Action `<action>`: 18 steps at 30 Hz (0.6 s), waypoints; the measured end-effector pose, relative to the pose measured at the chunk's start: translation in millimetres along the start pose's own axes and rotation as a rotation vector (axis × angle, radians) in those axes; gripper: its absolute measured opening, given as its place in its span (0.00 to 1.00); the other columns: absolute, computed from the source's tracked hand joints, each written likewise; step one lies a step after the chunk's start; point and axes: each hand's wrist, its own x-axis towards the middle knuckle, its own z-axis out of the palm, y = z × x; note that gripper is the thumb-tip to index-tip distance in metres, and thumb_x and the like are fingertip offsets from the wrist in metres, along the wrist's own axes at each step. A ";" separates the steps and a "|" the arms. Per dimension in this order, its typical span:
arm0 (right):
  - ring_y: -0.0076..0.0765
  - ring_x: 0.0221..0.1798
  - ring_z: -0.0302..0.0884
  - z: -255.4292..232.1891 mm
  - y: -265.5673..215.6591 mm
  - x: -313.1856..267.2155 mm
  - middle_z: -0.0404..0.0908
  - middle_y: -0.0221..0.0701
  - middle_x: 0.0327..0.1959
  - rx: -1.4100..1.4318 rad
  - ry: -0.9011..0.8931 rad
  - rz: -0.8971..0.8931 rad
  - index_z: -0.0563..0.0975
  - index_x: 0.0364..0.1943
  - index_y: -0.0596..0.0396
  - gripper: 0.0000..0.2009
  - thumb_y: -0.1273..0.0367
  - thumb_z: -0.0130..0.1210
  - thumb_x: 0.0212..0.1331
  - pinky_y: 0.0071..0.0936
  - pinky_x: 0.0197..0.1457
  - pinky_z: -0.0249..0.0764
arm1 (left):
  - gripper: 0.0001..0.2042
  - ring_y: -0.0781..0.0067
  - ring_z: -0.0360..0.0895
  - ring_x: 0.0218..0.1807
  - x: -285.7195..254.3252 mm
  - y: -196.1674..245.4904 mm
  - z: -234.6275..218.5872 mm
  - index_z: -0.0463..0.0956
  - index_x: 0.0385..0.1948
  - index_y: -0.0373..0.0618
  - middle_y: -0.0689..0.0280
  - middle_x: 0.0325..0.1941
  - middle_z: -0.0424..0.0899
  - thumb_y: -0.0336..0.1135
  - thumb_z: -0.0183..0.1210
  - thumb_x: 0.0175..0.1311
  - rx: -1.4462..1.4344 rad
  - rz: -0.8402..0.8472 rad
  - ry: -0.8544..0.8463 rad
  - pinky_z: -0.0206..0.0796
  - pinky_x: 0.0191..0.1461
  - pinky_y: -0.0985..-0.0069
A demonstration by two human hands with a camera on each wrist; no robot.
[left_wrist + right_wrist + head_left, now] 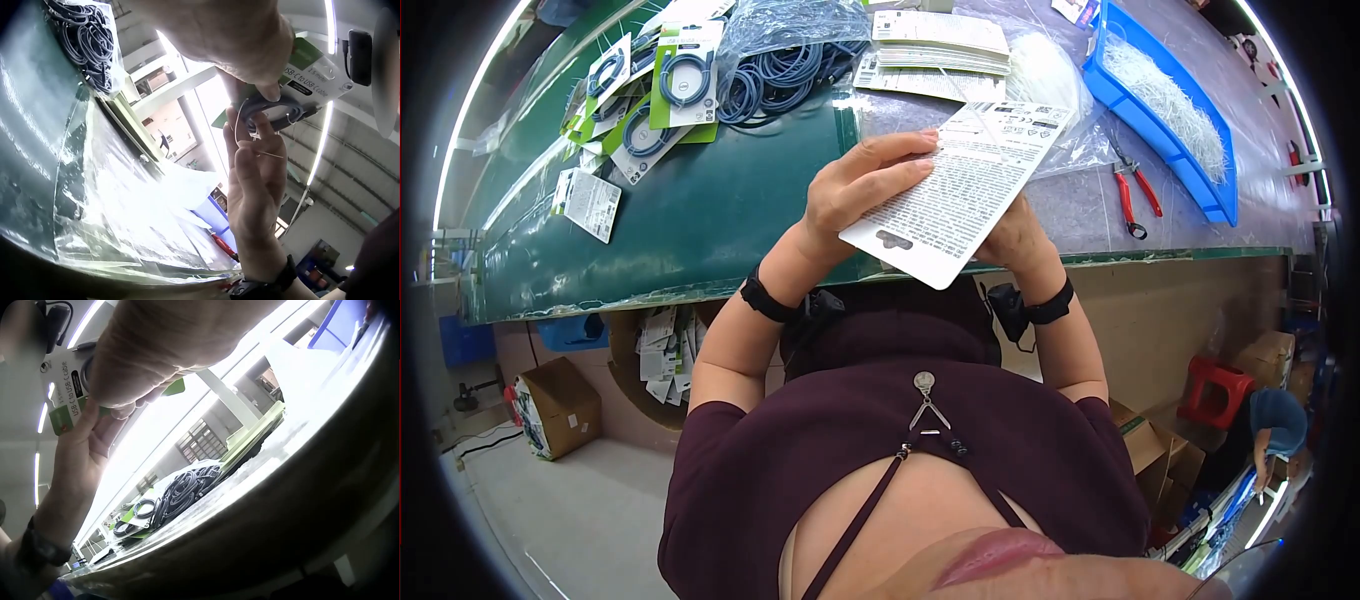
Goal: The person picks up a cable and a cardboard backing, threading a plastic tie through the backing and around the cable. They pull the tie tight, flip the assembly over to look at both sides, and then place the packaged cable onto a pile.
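Note:
In the head view, my left hand [855, 190] holds a printed packaging card [965, 185] tilted over the table's front edge, fingers on its text side. The card's hang hole faces my body. Its other side, in the left wrist view, is green and white, reads "USB-C to USB-C cable" and carries a coiled dark cable [296, 115]. Behind the card, my right hand [1015, 240] is partly hidden. The left wrist view shows that hand's fingers at the coil, pinching a thin white tie [237, 128] that loops by the cable.
Carded cables [685, 80] and a heap of loose cables [775, 85] lie back left. A stack of cards [940, 45] stands at the back. Red-handled pliers [1135, 195] lie at right, beside a blue tray [1110, 85] of white strands. One card [590, 205] lies alone at left.

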 end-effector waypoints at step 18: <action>0.34 0.37 0.80 4.1 -28.5 31.2 0.75 0.39 0.45 0.807 0.393 0.467 0.76 0.41 0.60 0.08 0.81 0.54 0.58 0.26 0.44 0.77 | 0.12 0.62 0.82 0.44 -20.8 -5.2 18.9 0.75 0.46 0.36 0.57 0.46 0.81 0.22 0.58 0.61 -0.192 -0.565 0.209 0.78 0.47 0.70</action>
